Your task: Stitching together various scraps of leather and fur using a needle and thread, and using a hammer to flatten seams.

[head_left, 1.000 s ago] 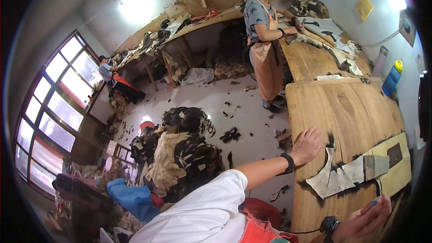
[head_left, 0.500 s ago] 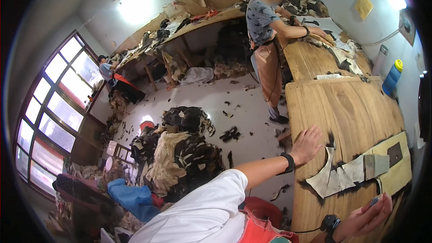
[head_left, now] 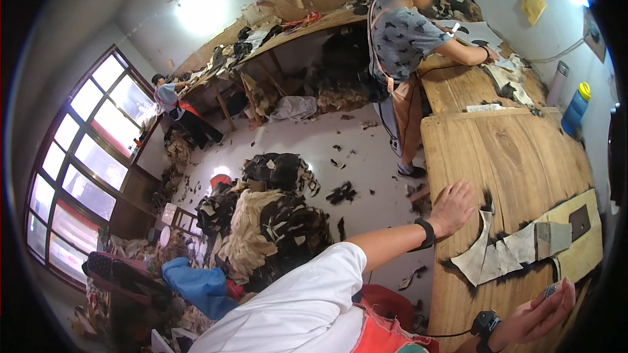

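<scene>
My left hand [head_left: 453, 209] lies flat on the wooden table [head_left: 484, 157], fingers stretched out, holding nothing. Just to its right is a pale piece of hide [head_left: 500, 258] with dark fur along its edges and a curved strip rising toward the hand. A grey-green patch [head_left: 553, 240] lies over the right end of the hide, on top of a yellowish sheet [head_left: 582, 245] with a dark brown rectangle. Near the table's front right, my right hand [head_left: 540, 317] is raised, fingers closed on a small dark speckled object [head_left: 553, 289] whose kind I cannot make out.
A blue bottle [head_left: 575, 110] and a grey flask [head_left: 558, 84] stand by the right wall. A co-worker [head_left: 405, 39] leans over the adjoining table with hide pieces. Bundled hides [head_left: 268, 222] sit on the floor to my left, scraps around them. Another person [head_left: 173, 101] works far left.
The nearby co-worker has bent further over the table and reached right. The far person's posture has shifted. My hands keep nearly the same pose; the whole view has moved slightly.
</scene>
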`<state>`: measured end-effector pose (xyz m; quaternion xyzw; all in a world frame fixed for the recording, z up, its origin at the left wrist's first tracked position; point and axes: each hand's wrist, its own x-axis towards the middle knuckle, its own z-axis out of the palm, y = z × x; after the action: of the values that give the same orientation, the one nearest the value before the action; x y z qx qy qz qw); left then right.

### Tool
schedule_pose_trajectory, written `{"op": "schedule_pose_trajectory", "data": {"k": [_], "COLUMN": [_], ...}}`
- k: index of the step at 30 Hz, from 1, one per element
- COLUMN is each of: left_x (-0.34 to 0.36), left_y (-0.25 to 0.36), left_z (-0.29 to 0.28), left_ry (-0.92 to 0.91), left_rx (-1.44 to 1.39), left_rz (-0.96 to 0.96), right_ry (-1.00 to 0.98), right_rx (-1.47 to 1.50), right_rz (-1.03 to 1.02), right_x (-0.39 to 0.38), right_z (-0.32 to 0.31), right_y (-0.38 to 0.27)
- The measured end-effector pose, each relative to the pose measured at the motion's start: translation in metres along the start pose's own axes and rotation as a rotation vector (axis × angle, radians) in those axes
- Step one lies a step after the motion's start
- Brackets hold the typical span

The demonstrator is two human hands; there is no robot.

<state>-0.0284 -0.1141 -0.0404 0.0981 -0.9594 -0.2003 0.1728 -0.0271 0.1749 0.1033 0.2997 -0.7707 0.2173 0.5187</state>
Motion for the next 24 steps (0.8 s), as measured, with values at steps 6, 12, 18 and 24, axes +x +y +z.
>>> {"op": "schedule_pose_trajectory", "data": {"k": [6,12,18,24], "left_x": [0.0,-0.003,-0.003,0.0], "left_y": [-0.003,0.004,-0.004,0.001], "left_z": [0.005,0.0,-0.001,0.006], "left_ry": [-0.007,-0.014,0.006,0.047], "left_rx": [0.027,0.022,0.013,0.01], "left_rz": [0.009,0.011,0.0,0.023], "right_ry": [0.163,0.247,0.07,0.111], "right_rx": [0.292,0.395,0.188,0.133], "right_rz": [0.296,0.413,0.32,0.308], "right_x": [0.033,0.044,0.019,0.026], "right_z": [0.004,0.0,-0.003,0.003], "right_y": [-0.047,-0.053,-0.038,-0.043]}}
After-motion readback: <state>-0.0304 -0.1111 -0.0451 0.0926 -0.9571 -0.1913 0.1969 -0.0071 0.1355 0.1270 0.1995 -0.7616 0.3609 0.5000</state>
